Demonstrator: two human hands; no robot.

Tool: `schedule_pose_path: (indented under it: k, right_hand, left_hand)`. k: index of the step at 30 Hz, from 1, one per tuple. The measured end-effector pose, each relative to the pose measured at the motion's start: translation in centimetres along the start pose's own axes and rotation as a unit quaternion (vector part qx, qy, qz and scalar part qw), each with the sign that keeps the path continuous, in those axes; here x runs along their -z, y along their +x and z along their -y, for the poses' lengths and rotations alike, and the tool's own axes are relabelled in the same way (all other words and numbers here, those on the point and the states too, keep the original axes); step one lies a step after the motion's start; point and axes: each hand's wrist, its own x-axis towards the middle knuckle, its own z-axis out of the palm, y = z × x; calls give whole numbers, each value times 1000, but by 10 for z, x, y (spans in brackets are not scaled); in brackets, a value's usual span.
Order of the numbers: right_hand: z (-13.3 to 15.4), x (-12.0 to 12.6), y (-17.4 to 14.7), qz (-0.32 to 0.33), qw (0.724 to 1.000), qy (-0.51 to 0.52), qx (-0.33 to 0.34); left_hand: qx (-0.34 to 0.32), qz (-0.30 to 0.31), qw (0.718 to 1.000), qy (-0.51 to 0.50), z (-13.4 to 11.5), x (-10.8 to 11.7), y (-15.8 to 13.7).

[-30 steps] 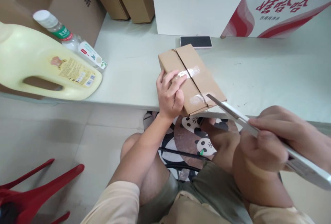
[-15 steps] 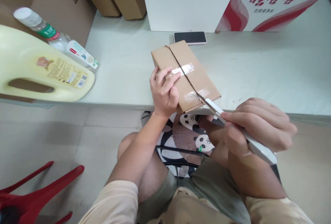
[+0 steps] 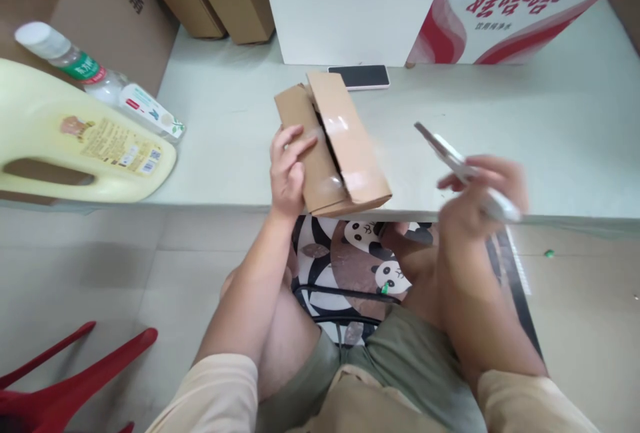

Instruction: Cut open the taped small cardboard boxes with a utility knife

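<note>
A small brown cardboard box (image 3: 357,146) rests near the front edge of the table. Its top is split along the middle seam, and the right flap stands slightly raised, with pieces of clear tape on it. My left hand (image 3: 290,170) grips the box's left side, fingers lying over the left flap. To the right of the box and apart from it, my right hand (image 3: 483,196) is closed around a white-handled utility knife (image 3: 450,156). The knife's blade points up and left, above the tabletop. Motion blurs the right hand somewhat.
A phone (image 3: 359,76) lies just behind the box. White cartons (image 3: 355,6) stand at the back. To the left are a pale yellow jug (image 3: 115,146), a clear bottle (image 3: 83,63) and larger brown boxes (image 3: 245,0). A red stool (image 3: 75,386) is on the floor.
The knife has left the box's seam and moved up and right with my right hand. The seam has parted and the right flap has lifted. My left hand stays on the box.
</note>
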Motion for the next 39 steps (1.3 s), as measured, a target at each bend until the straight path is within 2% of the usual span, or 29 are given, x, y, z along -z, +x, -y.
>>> schedule_pose_path:
  k: [1,2,5,6,8,10,13,15,18,21,23,26,29,31,34,37,39]
  right_hand:
    - [-5,-11,1,-16,999,-44,-26]
    - [-9,-20,1,11,995,-87,-42]
    - [-20,-32,-2,196,959,-180,-101]
    - [-22,-33,-4,237,943,-200,-122]
    - [-25,-32,-7,280,922,-224,-148]
    - [-24,-30,-9,300,922,-209,-129]
    - [-19,-33,-9,326,938,-98,-67]
    - [-17,-38,-8,306,949,-16,-67]
    - [-19,-46,-7,252,958,49,-124]
    - [-22,-50,-8,201,964,70,-159]
    - [-21,-51,-9,140,974,46,-172]
    - [-16,-49,-10,75,980,9,-182]
    - [-12,-47,-9,46,982,63,-173]
    - [-13,-47,-8,4,978,109,-179]
    - [-19,-47,-6,-43,964,140,-221]
    - [-25,-49,-5,-75,947,184,-252]
    - [-26,-50,-4,-105,934,224,-257]
  left_hand:
    - [22,5,1000,-15,3,5,2]
    - [44,3,999,-28,6,10,4]
    - [100,-38,991,-75,15,19,7]
    - [121,-57,986,-97,18,20,7]
    - [177,-93,968,-155,21,19,6]
    - [244,-100,941,-212,22,17,4]
    - [312,-72,917,-239,21,12,2]
    - [310,-57,923,-221,19,9,2]
    - [289,-55,934,-203,20,10,2]
    - [288,-70,929,-220,25,15,3]
    - [278,-68,929,-234,27,20,3]
    - [266,-11,930,-254,25,23,3]
    - [290,46,916,-275,17,20,1]
    - [294,57,915,-272,12,16,-1]
    - [304,51,922,-235,11,12,-2]
    - [355,11,914,-195,19,13,-2]
    - [354,-28,920,-167,25,14,0]
